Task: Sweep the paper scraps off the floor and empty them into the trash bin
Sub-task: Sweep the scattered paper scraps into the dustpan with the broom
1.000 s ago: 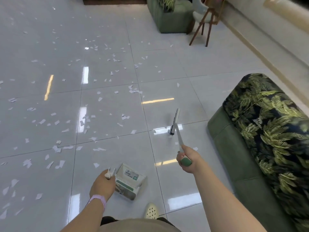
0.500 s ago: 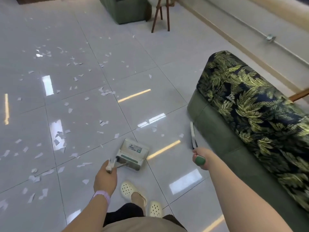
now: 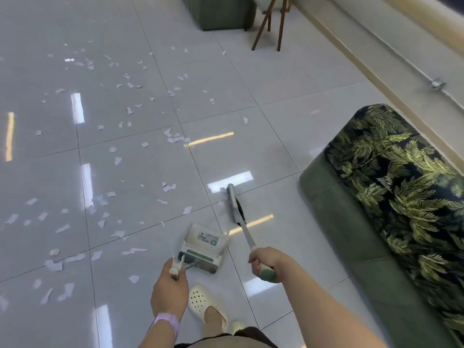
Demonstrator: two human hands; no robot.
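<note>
My left hand (image 3: 168,290) gripping the dustpan (image 3: 204,248) handle, my right hand (image 3: 266,262) wrapped round the broom (image 3: 236,209) handle, broom head just right of dustpan, paper scraps (image 3: 108,204) strewn left of dustpan on floor (image 3: 276,136)

Dustpan (image 3: 204,248) on floor (image 3: 276,126) ahead of foot (image 3: 200,301), broom (image 3: 237,212) just right of it, head further forward. Paper scraps (image 3: 113,192) spread left and ahead. Sofa (image 3: 391,197) at right; chair legs (image 3: 273,23) and ottoman (image 3: 221,13) far ahead.
</note>
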